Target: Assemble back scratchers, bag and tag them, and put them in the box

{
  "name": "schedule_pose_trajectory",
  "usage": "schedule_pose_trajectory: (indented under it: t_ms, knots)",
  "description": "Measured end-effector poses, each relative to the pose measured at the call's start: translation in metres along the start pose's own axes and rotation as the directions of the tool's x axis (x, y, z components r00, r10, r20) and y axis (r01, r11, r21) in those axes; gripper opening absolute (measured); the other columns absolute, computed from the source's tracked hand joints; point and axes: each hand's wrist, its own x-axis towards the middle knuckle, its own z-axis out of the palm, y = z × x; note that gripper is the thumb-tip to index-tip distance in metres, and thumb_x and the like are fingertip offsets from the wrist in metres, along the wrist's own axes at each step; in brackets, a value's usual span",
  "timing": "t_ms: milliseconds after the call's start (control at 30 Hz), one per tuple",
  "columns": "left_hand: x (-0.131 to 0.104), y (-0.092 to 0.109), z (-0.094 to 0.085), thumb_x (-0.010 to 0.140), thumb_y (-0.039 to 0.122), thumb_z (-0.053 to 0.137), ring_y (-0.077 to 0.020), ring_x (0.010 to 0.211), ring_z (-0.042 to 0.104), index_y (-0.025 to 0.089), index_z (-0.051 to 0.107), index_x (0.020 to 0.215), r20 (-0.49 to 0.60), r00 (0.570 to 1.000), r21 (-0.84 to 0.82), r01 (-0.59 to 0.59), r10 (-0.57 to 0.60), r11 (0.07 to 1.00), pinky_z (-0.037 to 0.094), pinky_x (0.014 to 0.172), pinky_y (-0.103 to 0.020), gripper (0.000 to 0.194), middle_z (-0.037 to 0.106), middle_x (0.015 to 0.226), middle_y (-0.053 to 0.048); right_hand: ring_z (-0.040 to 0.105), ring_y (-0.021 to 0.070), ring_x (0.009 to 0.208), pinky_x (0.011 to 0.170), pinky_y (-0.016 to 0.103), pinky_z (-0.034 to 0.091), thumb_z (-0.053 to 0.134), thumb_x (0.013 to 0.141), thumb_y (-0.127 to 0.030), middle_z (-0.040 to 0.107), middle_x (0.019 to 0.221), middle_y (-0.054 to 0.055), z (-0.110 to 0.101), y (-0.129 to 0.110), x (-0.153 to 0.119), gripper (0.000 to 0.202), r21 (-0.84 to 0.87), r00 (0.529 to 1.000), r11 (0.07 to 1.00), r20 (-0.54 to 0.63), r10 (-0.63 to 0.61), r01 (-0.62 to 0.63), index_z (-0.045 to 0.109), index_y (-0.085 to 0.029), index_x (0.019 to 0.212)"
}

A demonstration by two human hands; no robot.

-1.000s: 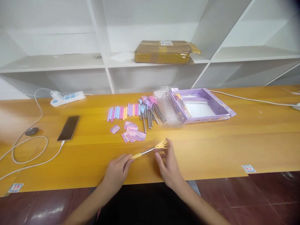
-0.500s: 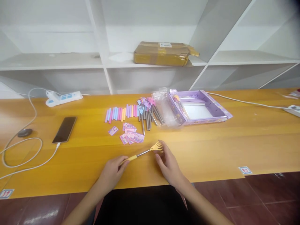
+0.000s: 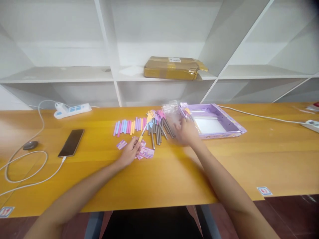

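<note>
My left hand (image 3: 131, 151) is closed around the yellow handle of a back scratcher (image 3: 150, 116) with a hand-shaped yellow head. It is raised over small pink printed cards (image 3: 147, 152), and its head overlaps a pile of similar back scratchers (image 3: 158, 134) with bare metal rods and blue, purple and pink heads. My right hand (image 3: 188, 131) is over the clear plastic bags (image 3: 170, 108), at the left side of a purple box (image 3: 239, 130). Motion blurs its fingers, so I cannot tell whether they grip a bag. Coloured handle sleeves (image 3: 128, 126) lie in a row left of the pile.
A phone (image 3: 71, 142) on a white cable (image 3: 37, 181), a dark round object (image 3: 30, 145) and a power strip (image 3: 72, 110) lie at the left. A taped cardboard box (image 3: 171, 69) rests on the shelf behind. Another cable (image 3: 261, 115) runs right.
My left hand has lifted the yellow back scratcher forward and tilted its head up toward the pile. My right hand has left the scratcher's head and moved forward to the plastic bags.
</note>
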Motion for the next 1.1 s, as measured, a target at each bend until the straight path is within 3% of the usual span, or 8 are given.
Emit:
schedule_pose_trajectory:
  t_ms: [100, 233, 400, 600, 700, 833, 1000, 1100]
  knots:
    - [0.003, -0.018, 0.002, 0.101, 0.073, 0.056, -0.0070, 0.053, 0.037, 0.022, 0.051, 0.103, 0.017, 1.000, -0.044, 0.019, -0.018, 0.999, 0.032, 0.050, -0.021, 0.051, 0.049, 0.078, 0.006, 0.061, 0.0406, 0.115, 0.103, 0.053, 0.048, 0.064, 0.099, -0.047, 0.071, 0.115, 0.026, 0.032, 0.015, -0.011, 0.048, -0.113, 0.998, 0.992, 0.011, -0.054, 0.055, 0.065, -0.007, 0.125]
    - [-0.009, -0.021, 0.000, 0.103, 0.069, 0.057, -0.0096, 0.065, 0.048, 0.022, 0.052, 0.106, 0.083, 0.993, -0.099, 0.092, -0.084, 0.991, 0.047, 0.063, -0.024, 0.047, 0.052, 0.084, 0.004, 0.059, 0.0403, 0.120, 0.107, 0.054, 0.047, 0.058, 0.102, -0.044, 0.070, 0.120, 0.025, 0.043, 0.024, -0.019, 0.050, -0.081, 0.997, 0.994, -0.026, -0.072, 0.070, 0.060, -0.007, 0.136]
    - [-0.008, -0.018, 0.000, 0.108, 0.061, 0.054, -0.0066, 0.055, 0.037, 0.028, 0.042, 0.134, 0.049, 0.999, -0.129, -0.006, 0.012, 0.992, 0.036, 0.052, -0.021, 0.044, 0.056, 0.089, 0.005, 0.065, 0.0325, 0.107, 0.099, 0.048, 0.052, 0.047, 0.103, -0.027, 0.070, 0.116, 0.018, 0.030, 0.025, -0.014, 0.036, 0.075, 0.998, 0.997, -0.063, -0.007, 0.012, 0.063, -0.014, 0.133]
    - [-0.006, -0.019, 0.002, 0.109, 0.055, 0.056, -0.0045, 0.052, 0.037, 0.027, 0.050, 0.123, 0.011, 0.990, -0.155, -0.137, 0.141, 0.978, 0.035, 0.051, -0.021, 0.032, 0.057, 0.095, 0.003, 0.063, 0.0207, 0.076, 0.074, 0.038, 0.056, 0.050, 0.106, -0.043, 0.068, 0.102, 0.010, -0.001, -0.005, -0.023, 0.030, 0.437, 0.972, 0.898, -0.226, 0.062, 0.045, 0.067, -0.020, 0.116]
    - [-0.008, -0.018, 0.000, 0.108, 0.057, 0.057, -0.0077, 0.054, 0.037, 0.021, 0.061, 0.112, 0.038, 0.995, -0.103, -0.093, 0.097, 0.990, 0.034, 0.052, -0.022, 0.036, 0.049, 0.076, 0.005, 0.051, 0.0150, 0.053, 0.051, 0.028, 0.044, 0.058, 0.104, -0.057, 0.058, 0.071, -0.003, -0.011, -0.036, -0.042, 0.035, 0.729, 0.989, 0.683, -0.060, 0.133, -0.048, 0.065, -0.024, 0.114]
    - [-0.010, -0.013, -0.005, 0.107, 0.066, 0.053, -0.0105, 0.055, 0.038, 0.019, 0.066, 0.112, 0.132, 0.989, -0.077, -0.050, 0.060, 0.996, 0.035, 0.054, -0.024, 0.049, 0.042, 0.067, 0.007, 0.043, 0.0123, 0.041, 0.040, 0.025, 0.035, 0.067, 0.098, -0.063, 0.051, 0.057, -0.009, -0.007, -0.079, -0.080, 0.040, 0.867, 0.973, 0.448, 0.230, 0.033, -0.220, 0.063, -0.025, 0.108]
    - [-0.013, -0.007, -0.003, 0.097, 0.066, 0.069, -0.0184, 0.085, 0.060, 0.020, 0.077, 0.106, 0.213, 0.960, 0.139, -0.213, 0.180, 0.967, 0.052, 0.079, -0.032, 0.048, 0.060, 0.100, -0.005, 0.062, 0.0162, 0.065, 0.057, 0.028, 0.051, 0.073, 0.095, -0.062, 0.067, 0.079, 0.000, 0.009, -0.116, -0.115, 0.038, 0.893, 0.951, 0.392, 0.286, -0.114, -0.221, 0.063, -0.025, 0.099]
    - [-0.018, -0.006, 0.000, 0.100, 0.057, 0.070, -0.0230, 0.097, 0.061, 0.020, 0.080, 0.098, 0.236, 0.945, 0.286, -0.288, 0.225, 0.914, 0.052, 0.093, -0.037, 0.038, 0.063, 0.098, -0.007, 0.065, 0.0187, 0.077, 0.069, 0.031, 0.056, 0.067, 0.097, -0.066, 0.068, 0.087, 0.002, 0.015, -0.125, -0.122, 0.041, 0.910, 0.942, 0.332, 0.308, -0.133, -0.250, 0.061, -0.025, 0.100]
